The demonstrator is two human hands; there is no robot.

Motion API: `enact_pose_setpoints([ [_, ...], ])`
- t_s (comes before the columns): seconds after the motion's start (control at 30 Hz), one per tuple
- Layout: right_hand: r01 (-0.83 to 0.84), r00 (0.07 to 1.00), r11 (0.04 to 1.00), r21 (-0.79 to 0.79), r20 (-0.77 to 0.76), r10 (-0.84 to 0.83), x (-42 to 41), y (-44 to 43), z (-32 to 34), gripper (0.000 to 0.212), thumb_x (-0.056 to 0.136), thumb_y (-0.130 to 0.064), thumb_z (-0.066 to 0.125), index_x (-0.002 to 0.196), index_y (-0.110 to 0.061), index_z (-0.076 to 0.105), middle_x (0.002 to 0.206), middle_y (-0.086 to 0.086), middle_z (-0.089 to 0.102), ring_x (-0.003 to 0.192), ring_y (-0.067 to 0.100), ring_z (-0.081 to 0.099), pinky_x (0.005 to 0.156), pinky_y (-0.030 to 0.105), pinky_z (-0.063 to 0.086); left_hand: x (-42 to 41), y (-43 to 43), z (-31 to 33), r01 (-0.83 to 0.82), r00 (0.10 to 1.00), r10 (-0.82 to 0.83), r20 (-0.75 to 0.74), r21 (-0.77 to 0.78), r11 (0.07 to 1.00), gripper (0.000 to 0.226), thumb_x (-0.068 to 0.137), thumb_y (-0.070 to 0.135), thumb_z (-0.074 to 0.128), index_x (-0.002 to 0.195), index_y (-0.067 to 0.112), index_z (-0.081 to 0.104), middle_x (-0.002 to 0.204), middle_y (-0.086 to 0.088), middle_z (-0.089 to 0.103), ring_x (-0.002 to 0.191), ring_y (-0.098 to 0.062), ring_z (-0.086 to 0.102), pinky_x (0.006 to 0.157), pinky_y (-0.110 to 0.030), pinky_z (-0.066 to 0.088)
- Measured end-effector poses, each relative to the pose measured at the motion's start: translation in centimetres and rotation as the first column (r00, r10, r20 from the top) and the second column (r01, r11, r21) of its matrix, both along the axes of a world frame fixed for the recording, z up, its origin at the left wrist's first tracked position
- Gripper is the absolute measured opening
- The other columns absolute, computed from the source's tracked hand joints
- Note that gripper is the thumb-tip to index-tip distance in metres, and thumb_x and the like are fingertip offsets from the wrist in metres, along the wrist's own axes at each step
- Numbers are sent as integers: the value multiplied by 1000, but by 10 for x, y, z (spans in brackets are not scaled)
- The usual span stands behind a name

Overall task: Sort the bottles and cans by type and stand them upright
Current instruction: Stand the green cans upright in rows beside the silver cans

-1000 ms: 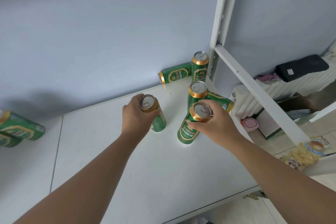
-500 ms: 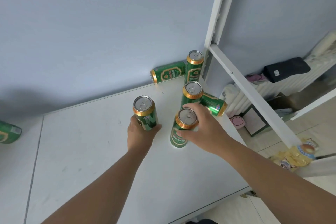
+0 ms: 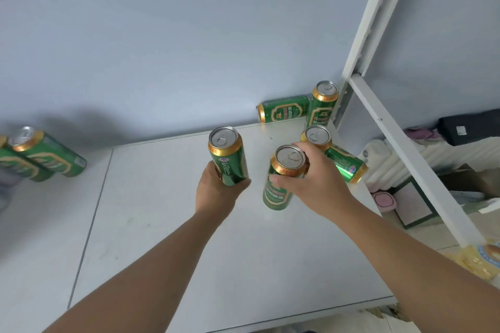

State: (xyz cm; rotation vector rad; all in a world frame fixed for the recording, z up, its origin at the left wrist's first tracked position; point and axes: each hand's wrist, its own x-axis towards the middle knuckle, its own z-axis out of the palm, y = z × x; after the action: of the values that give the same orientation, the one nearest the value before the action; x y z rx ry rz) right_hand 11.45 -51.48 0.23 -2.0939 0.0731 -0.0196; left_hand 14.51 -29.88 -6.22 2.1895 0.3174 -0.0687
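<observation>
My left hand grips the lower part of a green and gold can, held upright above the white table. My right hand grips the top of a second upright green can whose base rests on the table. Behind it stand two more upright cans. One can lies on its side against the wall, another lies near the table's right edge. Two cans sit at the far left.
A white metal frame post with a slanted bar rises at the table's right rear corner. Past the right edge are a white radiator, a dark bag, a pink object and floor clutter. A seam runs down the table's left part.
My left hand has lifted its can higher off the table. My right hand keeps hold of its can, which stands about where it was. The camera swung left, showing the far-left cans again.
</observation>
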Motion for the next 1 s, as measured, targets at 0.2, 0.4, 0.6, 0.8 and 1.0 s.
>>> enact_pose_setpoints([
  [0.2, -109, 992, 993, 55, 73, 105, 11, 20, 20, 54, 68, -41, 88, 113, -32, 60, 101, -16, 70, 94, 1, 66, 83, 34, 58, -24, 27, 26, -83, 996, 82, 28, 10, 997, 52, 67, 46, 87, 108, 32, 59, 98, 16, 69, 89, -7, 67, 79, -39, 61],
  [0.4, -181, 979, 981, 74, 110, 172, 17, 53, 37, 55, 70, -40, 89, 115, -31, 60, 103, -15, 68, 94, 0, 65, 78, 24, 52, -53, 62, 38, -184, 982, 184, 46, -1, 983, 50, 65, 45, 86, 105, 32, 60, 95, 16, 71, 87, -7, 68, 78, -41, 62],
  [0.6, -233, 966, 970, 72, 136, 221, 12, 112, 46, 47, 69, -37, 90, 107, -30, 62, 97, -16, 70, 89, 2, 66, 74, 24, 51, -70, 122, 45, -213, 975, 213, 65, -15, 977, 49, 65, 45, 86, 103, 35, 58, 94, 17, 71, 86, -5, 68, 76, -38, 62],
  [0.8, -239, 960, 969, 58, 162, 227, 3, 196, 52, 46, 71, -36, 90, 107, -30, 62, 100, -14, 70, 92, 5, 67, 75, 24, 51, -83, 209, 46, -188, 978, 190, 82, -32, 982, 50, 64, 45, 86, 106, 37, 59, 95, 17, 71, 87, -5, 69, 75, -35, 62],
  [1.0, -238, 960, 970, 37, 161, 230, -5, 282, 53, 47, 70, -38, 89, 108, -31, 62, 100, -13, 70, 93, 7, 67, 78, 30, 54, -93, 293, 35, -161, 984, 165, 61, -54, 985, 53, 63, 46, 86, 107, 35, 59, 96, 17, 71, 88, -6, 69, 78, -36, 62],
])
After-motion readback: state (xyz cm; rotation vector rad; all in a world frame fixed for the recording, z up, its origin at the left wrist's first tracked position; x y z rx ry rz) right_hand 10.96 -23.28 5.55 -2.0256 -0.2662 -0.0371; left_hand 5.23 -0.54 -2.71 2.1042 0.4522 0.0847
